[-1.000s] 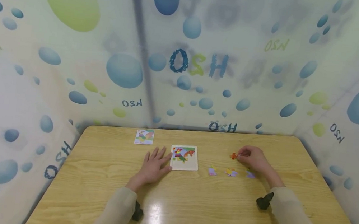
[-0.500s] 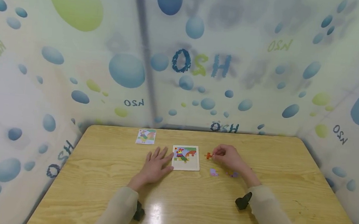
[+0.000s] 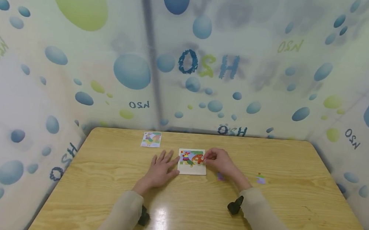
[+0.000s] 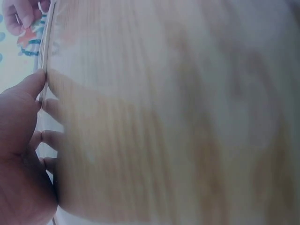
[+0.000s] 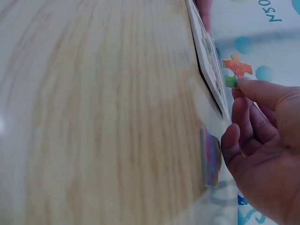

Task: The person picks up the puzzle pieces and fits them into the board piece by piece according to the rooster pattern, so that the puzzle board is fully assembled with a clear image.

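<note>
A square puzzle tray (image 3: 192,171) lies on the table, its upper part filled with a rooster picture and its lower strip bare. My left hand (image 3: 159,171) rests flat on the table with fingers spread, thumb and index finger at the tray's left edge. My right hand (image 3: 221,163) pinches an orange and green puzzle piece (image 5: 237,68) between thumb and index finger. In the head view that piece is over the tray's right side. A loose purple piece (image 3: 220,176) lies partly hidden below the right hand.
Another loose piece (image 3: 260,178), purple and green, lies farther right. A picture card (image 3: 151,139) of the rooster is at the back left of the wooden table (image 3: 115,171). A patterned wall covering (image 3: 202,102) rises behind the table.
My right hand has carried the orange puzzle piece leftward from the table's right side to the tray. The left hand has stayed at the tray's left edge.
</note>
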Demonstrator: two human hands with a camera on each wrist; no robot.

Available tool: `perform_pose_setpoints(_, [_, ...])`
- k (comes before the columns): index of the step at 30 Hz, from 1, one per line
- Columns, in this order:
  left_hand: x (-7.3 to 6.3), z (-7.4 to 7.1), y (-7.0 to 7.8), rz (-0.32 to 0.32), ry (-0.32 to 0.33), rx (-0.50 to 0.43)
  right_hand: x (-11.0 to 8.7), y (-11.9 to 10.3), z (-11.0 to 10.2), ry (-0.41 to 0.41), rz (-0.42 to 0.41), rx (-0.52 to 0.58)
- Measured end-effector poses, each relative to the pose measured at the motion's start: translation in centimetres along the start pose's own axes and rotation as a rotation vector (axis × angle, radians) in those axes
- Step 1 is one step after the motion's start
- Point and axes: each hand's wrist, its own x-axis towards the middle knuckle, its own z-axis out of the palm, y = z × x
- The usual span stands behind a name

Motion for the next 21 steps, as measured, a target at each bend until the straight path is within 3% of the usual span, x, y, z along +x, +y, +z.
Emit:
perform_pose_setpoints(11, [0.1,0.1,-0.1,-0.025,-0.019,0.014,0.3,-0.3,0.9,0.005,0.024,-0.048])
perform_pose_setpoints(21, [-0.1,-0.3,0.3,0.007,0.011,-0.017,0.6,-0.3,1.4,-0.001,0.009,-0.127])
